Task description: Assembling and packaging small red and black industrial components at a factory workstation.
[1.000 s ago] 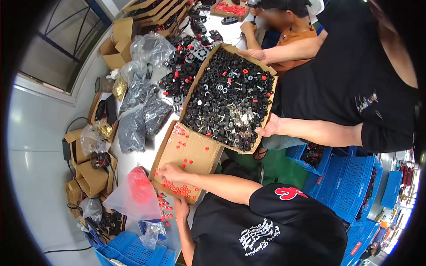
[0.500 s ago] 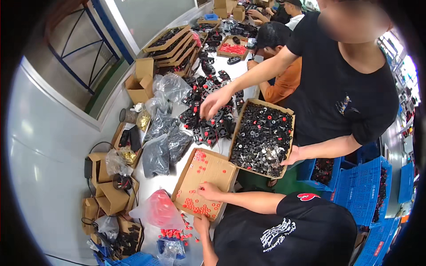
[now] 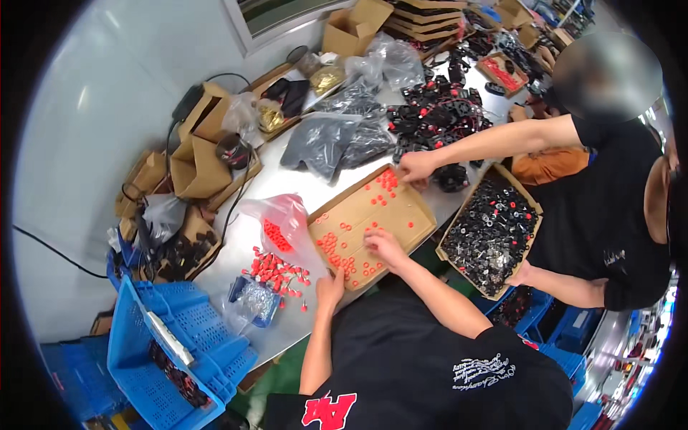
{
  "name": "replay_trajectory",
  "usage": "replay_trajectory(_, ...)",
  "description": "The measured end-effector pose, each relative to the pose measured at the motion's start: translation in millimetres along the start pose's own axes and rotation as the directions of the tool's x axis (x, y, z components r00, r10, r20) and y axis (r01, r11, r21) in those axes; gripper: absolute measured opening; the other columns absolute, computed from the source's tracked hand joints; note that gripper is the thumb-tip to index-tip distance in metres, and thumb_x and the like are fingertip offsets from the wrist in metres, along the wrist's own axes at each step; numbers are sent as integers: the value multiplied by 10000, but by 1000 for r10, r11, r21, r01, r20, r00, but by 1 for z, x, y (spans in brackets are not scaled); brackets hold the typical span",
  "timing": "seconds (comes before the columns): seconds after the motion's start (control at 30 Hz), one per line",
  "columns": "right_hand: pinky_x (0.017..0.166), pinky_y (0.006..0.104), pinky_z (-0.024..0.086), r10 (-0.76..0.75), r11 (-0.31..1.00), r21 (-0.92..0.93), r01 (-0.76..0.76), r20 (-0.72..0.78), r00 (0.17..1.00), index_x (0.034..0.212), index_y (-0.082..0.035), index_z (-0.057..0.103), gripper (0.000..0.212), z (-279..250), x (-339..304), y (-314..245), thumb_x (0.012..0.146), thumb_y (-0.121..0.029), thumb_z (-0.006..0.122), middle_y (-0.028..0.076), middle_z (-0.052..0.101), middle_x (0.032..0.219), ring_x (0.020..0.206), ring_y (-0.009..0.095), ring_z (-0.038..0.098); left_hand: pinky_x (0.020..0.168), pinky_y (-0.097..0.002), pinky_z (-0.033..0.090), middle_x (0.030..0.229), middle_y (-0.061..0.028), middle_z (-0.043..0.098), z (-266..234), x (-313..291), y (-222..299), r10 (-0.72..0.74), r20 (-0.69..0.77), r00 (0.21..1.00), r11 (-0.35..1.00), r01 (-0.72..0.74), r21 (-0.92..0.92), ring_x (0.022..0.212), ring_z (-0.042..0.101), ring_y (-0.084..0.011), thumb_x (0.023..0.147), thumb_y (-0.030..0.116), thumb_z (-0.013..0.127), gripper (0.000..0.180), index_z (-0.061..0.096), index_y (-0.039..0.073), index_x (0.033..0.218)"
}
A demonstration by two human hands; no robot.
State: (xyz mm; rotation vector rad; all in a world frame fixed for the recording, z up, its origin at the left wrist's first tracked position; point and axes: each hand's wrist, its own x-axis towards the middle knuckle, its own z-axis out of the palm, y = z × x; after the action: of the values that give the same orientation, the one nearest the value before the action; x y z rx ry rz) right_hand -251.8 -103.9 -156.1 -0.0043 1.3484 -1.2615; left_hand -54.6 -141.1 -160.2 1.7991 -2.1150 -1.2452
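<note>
In front of me lies a shallow cardboard tray (image 3: 401,231) with small red rings (image 3: 333,251) scattered in it, densest at the near left and far corners. My left hand (image 3: 330,289) grips the tray's near left edge, beside a clear plastic bag (image 3: 290,215) of red pieces. Over the tray, my right hand (image 3: 385,249) has its fingers curled in a pinch close to the cardboard. Whatever sits between those fingertips is hidden. A co-worker's hand (image 3: 417,168) reaches to the far corner, by the rings there.
The co-worker's other hand holds a box of mixed black parts (image 3: 491,236) at the right. Red-capped pieces (image 3: 276,272) and a small blue bin (image 3: 254,301) lie left of me. Blue crates (image 3: 172,344) stand lower left. Black assemblies (image 3: 437,115) and grey bags (image 3: 330,143) lie beyond.
The view has swung, shifting the scene. The co-worker's free hand has come from above the black assemblies to the tray's far corner. Both my hands stay at the tray.
</note>
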Motion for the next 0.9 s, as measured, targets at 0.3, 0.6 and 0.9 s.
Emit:
replay_trajectory(0.3,734,372,481,-623,408,-686,602,272,733,1076,-42,568,321,-7,-14,6,770,-116,630,110,585,909,844,226,583,699,-395,471,813,-219,650,-6,-2,-12,120,21,993,957,-109,-270,745,619,-253,883,423,600,489,636,-58,963)
replay_trajectory(0.6,956,462,375,-610,-298,-764,572,613,502,1271,-17,462,597,-14,-64,21,800,-342,631,213,471,1202,1150,375,455,741,-418,475,872,-253,643,-2,9,-25,161,65,985,975,-149,-166,802,617,-357,866,366,624,449,621,-82,905)
replay_trajectory(0.9,951,474,416,-419,64,-654,754,668,615,1271,14,434,601,66,-74,67,793,-246,689,257,454,1252,1140,425,465,684,-475,440,830,-209,591,-51,-30,-46,275,-353,894,939,-329,-102,793,572,-395,862,186,574,197,570,-1,923)
